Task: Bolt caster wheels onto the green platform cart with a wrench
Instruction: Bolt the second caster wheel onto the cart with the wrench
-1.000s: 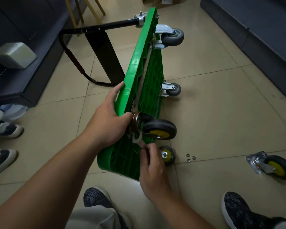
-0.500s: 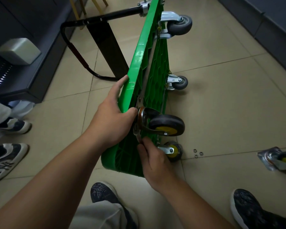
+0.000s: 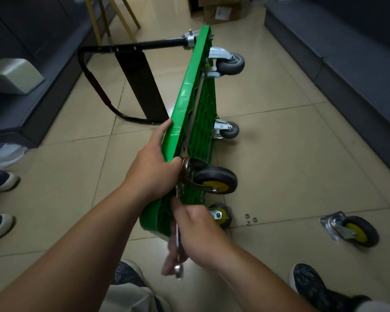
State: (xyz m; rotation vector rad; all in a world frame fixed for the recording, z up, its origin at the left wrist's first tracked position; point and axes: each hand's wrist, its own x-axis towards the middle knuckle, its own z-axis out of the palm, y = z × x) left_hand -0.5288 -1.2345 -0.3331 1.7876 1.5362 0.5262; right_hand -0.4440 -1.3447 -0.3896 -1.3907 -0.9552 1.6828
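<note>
Green platform cart [image 3: 185,104] stands on its long edge, centre frame, underside facing right. Left hand [image 3: 152,170] grasps the cart's top edge at the near end. Right hand [image 3: 200,235], lower centre, has its fingers curled round a silver wrench [image 3: 178,268]. The wrench reaches up to the plate of the upper yellow-hub caster [image 3: 215,182]; the bolt itself is hidden. Lower yellow-hub caster [image 3: 221,215] sits just beneath, by the floor. Grey caster [image 3: 231,64] at the far top corner. Loose caster [image 3: 354,230] lies on the tiles lower right, with three small metal rings [image 3: 250,218] between it and the cart. Black handle [image 3: 131,47] upper left.
</note>
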